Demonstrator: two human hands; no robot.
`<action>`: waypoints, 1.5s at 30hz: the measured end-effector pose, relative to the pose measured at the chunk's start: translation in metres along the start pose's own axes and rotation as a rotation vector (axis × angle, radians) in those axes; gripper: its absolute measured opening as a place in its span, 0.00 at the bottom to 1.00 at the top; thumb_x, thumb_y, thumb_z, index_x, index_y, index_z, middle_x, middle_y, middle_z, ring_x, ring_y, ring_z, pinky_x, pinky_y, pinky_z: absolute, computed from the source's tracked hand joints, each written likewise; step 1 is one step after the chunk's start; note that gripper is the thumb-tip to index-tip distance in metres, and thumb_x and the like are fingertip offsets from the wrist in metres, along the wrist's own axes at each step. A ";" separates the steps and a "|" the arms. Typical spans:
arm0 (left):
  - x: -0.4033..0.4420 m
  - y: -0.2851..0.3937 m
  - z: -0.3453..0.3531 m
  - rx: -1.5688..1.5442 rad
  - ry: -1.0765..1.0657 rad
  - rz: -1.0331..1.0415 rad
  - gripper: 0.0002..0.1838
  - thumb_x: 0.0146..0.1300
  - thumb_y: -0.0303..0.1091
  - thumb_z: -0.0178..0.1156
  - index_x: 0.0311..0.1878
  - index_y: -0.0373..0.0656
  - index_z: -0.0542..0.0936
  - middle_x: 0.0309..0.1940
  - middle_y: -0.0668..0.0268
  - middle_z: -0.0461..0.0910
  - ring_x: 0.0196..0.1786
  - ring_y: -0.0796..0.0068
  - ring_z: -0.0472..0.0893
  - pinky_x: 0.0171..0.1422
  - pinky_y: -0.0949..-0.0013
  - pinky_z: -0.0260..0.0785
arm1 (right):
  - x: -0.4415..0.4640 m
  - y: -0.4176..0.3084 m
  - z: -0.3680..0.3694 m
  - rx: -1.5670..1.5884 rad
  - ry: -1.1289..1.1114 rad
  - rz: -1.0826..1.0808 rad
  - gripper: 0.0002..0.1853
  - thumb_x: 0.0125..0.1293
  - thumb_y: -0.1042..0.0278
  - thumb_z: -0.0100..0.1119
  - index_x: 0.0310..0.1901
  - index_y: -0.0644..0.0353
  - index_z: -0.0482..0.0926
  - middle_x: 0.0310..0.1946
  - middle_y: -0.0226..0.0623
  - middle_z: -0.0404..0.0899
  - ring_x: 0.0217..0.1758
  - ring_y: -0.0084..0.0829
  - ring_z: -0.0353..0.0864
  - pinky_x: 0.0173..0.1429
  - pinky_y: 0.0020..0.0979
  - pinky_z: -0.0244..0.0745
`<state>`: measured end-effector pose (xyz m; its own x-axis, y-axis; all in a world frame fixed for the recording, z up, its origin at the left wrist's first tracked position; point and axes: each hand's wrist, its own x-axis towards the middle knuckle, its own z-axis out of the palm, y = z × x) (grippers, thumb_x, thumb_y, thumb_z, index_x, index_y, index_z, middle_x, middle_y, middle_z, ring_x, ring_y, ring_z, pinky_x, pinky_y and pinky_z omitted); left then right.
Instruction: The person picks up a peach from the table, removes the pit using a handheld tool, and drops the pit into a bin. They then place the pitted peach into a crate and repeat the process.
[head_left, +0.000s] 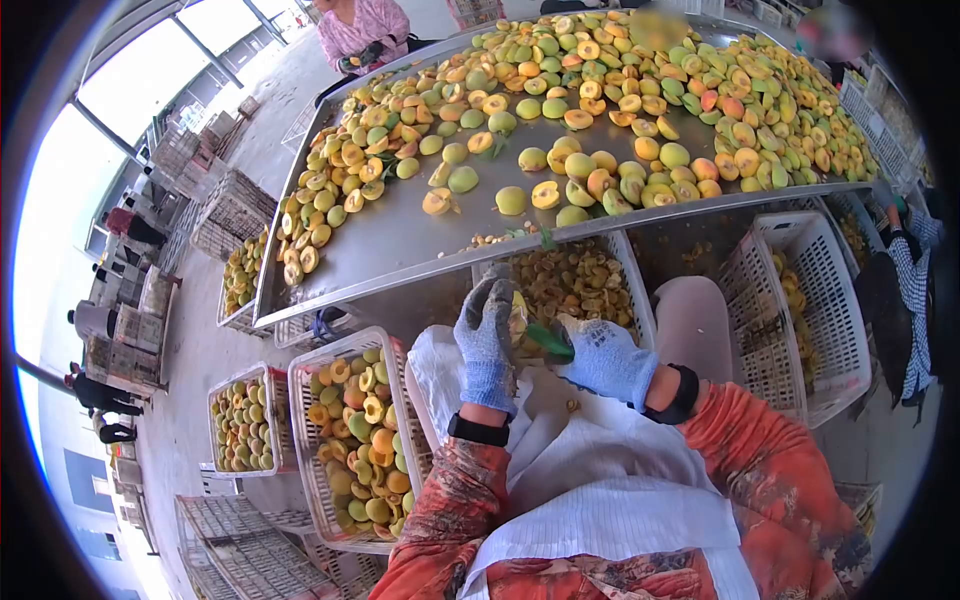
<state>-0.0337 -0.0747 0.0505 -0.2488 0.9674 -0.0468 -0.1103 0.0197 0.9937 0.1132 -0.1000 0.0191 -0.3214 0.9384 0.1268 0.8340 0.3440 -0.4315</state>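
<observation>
My left hand (pixel 487 340), in a blue-grey knit glove with a dark, soiled palm, is closed around a yellow peach piece (pixel 518 316), mostly hidden by the fingers. My right hand (pixel 608 360), gloved the same way, grips a green-handled tool (pixel 549 342) pointed toward that piece; its working end cannot be made out. Both hands are above my lap, over a white apron (pixel 600 520). Just beyond them, below the table edge, is a white crate (pixel 640 290) of brownish pits and scraps (pixel 570 280).
A metal table (pixel 350 240) bears many halved peaches (pixel 560 165). Crates of halves stand at left, one near (pixel 300 400) and one farther (pixel 215 420). Another white crate (pixel 838 330) is at right. Across the table sits a person in pink (pixel 360 35); another person's checked sleeve (pixel 915 300) shows at right.
</observation>
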 end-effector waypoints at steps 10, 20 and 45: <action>0.008 -0.044 -0.014 0.183 -0.146 0.221 0.13 0.58 0.29 0.55 0.46 0.39 0.78 0.41 0.60 0.81 0.43 0.70 0.79 0.47 0.71 0.71 | -0.011 -0.010 0.001 0.427 -0.195 0.002 0.18 0.53 0.63 0.55 0.42 0.66 0.72 0.29 0.52 0.78 0.35 0.50 0.78 0.40 0.44 0.72; 0.003 -0.027 -0.009 0.412 -0.153 0.258 0.14 0.65 0.30 0.45 0.45 0.35 0.78 0.40 0.60 0.81 0.44 0.70 0.79 0.48 0.68 0.71 | -0.008 -0.014 -0.008 0.340 -0.057 -0.069 0.12 0.52 0.66 0.57 0.37 0.63 0.72 0.25 0.49 0.77 0.26 0.43 0.79 0.32 0.40 0.72; 0.044 -0.070 -0.002 0.342 -0.627 0.021 0.23 0.66 0.41 0.48 0.60 0.40 0.64 0.51 0.57 0.73 0.54 0.58 0.74 0.57 0.58 0.70 | 0.034 0.039 0.011 0.948 0.146 0.142 0.19 0.61 0.69 0.58 0.52 0.64 0.70 0.38 0.41 0.80 0.38 0.31 0.79 0.46 0.30 0.73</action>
<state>-0.0391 -0.0340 -0.0212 0.3637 0.9295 -0.0616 0.2216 -0.0221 0.9749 0.1298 -0.0552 -0.0033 -0.1335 0.9860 0.0996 0.1319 0.1173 -0.9843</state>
